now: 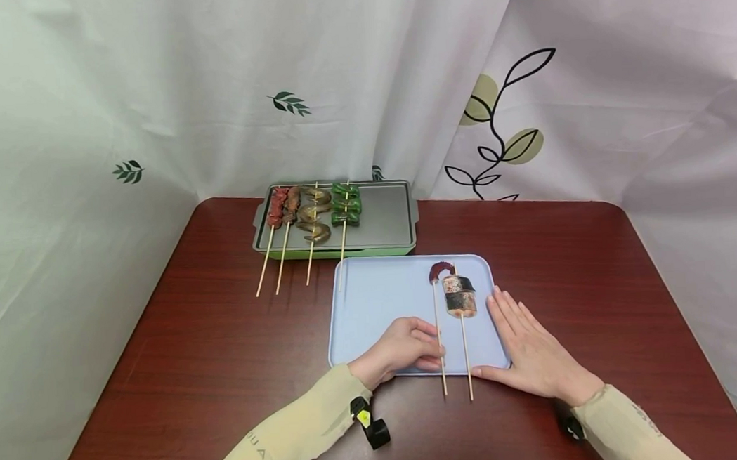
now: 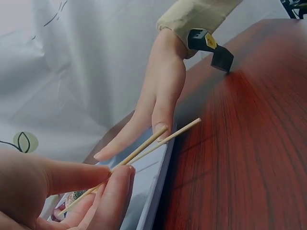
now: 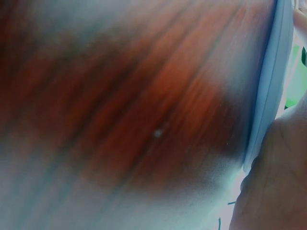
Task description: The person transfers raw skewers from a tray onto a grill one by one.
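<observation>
My left hand pinches the wooden stick of a skewer with a dark red, curved piece at its far end. In the left wrist view, thumb and fingers close round that stick. Beside it on the light blue tray lies a skewer of pale chunks with dark skin, its stick reaching over the near edge. My right hand rests with straight fingers along the tray's right edge, thumb at the near corner. In the right wrist view only part of this hand shows beside the tray rim.
Behind the tray stands a grey grill pan with a green base. On its left side lie several skewers, among them red meat, shrimp and green pepper, their sticks overhanging the front. White curtains enclose the brown table.
</observation>
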Demonstrator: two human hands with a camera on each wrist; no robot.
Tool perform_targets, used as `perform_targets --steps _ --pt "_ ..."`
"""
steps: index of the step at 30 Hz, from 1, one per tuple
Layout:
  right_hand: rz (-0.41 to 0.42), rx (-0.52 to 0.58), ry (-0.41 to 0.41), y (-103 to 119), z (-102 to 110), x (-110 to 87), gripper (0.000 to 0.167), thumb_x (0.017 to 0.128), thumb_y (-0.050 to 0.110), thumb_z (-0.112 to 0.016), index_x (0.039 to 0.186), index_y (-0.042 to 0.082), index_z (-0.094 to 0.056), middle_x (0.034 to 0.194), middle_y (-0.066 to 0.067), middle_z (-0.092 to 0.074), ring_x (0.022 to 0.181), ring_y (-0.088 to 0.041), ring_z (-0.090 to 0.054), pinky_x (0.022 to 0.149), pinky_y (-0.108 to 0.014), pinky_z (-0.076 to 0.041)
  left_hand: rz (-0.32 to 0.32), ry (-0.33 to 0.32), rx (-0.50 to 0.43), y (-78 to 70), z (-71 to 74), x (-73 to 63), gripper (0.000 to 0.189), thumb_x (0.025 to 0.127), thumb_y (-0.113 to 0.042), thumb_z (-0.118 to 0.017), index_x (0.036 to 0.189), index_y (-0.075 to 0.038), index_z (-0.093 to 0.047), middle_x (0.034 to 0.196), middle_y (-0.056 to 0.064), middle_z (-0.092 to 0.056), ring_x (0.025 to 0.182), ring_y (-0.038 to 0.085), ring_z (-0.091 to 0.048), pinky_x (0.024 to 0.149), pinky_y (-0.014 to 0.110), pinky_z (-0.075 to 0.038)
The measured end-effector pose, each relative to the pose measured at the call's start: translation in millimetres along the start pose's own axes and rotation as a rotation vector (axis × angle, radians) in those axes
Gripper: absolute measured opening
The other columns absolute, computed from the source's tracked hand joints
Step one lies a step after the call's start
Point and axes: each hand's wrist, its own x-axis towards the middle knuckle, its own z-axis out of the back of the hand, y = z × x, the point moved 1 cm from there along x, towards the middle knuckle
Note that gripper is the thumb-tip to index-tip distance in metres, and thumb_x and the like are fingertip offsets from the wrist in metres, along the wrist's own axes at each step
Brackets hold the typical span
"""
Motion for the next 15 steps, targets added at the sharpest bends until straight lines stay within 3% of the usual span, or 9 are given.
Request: perform_targets --steps 15 --pt "-0.003 -0.006 -0.003 0.0 -0.7 0.2 0.120 0.083 0.080 -0.060 0.158 -0.007 -0.023 0.166 -0.023 -0.013 0.151 -0.040 -0.015 0.121 -0.052 -0.020 -0.026 -0.024 -0.024 -0.3 5.7 -3.7 0.027 0.087 0.014 -0.068 0.112 0.012 -0.059 0.088 0.020 -0.070 0.067 0.024 -0.071 0.067 0.038 -0.063"
